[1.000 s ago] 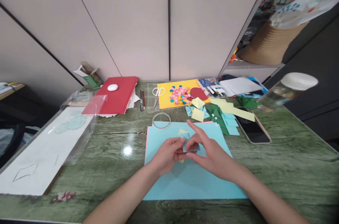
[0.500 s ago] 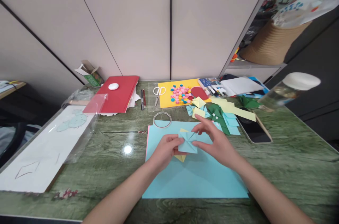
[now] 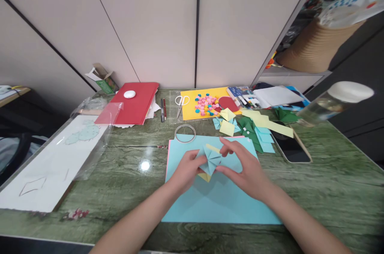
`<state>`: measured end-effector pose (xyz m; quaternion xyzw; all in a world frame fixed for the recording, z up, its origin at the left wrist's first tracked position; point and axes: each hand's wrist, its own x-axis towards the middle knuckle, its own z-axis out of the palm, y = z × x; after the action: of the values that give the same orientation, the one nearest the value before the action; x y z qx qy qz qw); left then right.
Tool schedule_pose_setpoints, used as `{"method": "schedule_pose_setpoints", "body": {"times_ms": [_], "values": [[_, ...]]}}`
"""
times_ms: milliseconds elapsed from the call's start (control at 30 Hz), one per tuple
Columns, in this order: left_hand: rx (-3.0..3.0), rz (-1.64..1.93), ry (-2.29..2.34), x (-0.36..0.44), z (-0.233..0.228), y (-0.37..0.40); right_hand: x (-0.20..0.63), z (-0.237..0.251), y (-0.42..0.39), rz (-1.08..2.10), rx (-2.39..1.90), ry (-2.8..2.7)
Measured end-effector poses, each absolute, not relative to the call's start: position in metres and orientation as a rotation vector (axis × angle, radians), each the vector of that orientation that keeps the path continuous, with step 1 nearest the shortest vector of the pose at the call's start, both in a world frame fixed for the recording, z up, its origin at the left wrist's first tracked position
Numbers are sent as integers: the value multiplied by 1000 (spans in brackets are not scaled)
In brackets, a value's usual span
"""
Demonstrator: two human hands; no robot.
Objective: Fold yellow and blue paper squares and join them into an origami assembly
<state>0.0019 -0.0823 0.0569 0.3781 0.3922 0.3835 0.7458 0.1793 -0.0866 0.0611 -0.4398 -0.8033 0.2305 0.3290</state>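
Note:
My left hand (image 3: 186, 169) is closed on a folded piece of light blue paper (image 3: 211, 159), its thumb on top. Pleats fan out across the paper's face. The thumb and curled fingers of my right hand (image 3: 247, 168) bracket the paper's right side and appear to grip it at its edges. Yellow folded paper (image 3: 205, 177) pokes out below the blue piece, and more yellow shows above it. Whether the yellow is joined to the blue is hidden. Both hands are over a large light blue sheet (image 3: 222, 206) with a pink edge behind it.
Folded yellow paper (image 3: 227, 128) and green paper (image 3: 251, 132) lie beyond my right hand, near a phone (image 3: 292, 148). A bangle (image 3: 185, 133) touches the sheet's far edge. Further back are scissors (image 3: 181, 104), small coloured pieces (image 3: 207, 105), a red folder (image 3: 136, 106) and a clear bottle (image 3: 327, 106).
The blue folded paper has turned and tilted in my hands, and its pleats stand out more. My right hand has shifted slightly around its edge. The whole view has moved a little.

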Motion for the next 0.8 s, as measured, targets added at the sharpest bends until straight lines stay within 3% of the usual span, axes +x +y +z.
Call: {"method": "schedule_pose_setpoints", "body": {"times_ms": [267,467,533,633,800], "values": [[1087,901,1026,0,59,-84,176,67,-79,1194,-1156,-1771],[961,987,960,5,56,-85,172,61,-79,1287,-1141,-1650],[938,990,945,5,57,-85,171,59,-81,1163,-1170,-1668],[815,973,907,3,58,-83,173,56,-84,717,-1177,-1795],[720,971,973,1,57,-81,181,50,-86,39,-808,-2256]]}}
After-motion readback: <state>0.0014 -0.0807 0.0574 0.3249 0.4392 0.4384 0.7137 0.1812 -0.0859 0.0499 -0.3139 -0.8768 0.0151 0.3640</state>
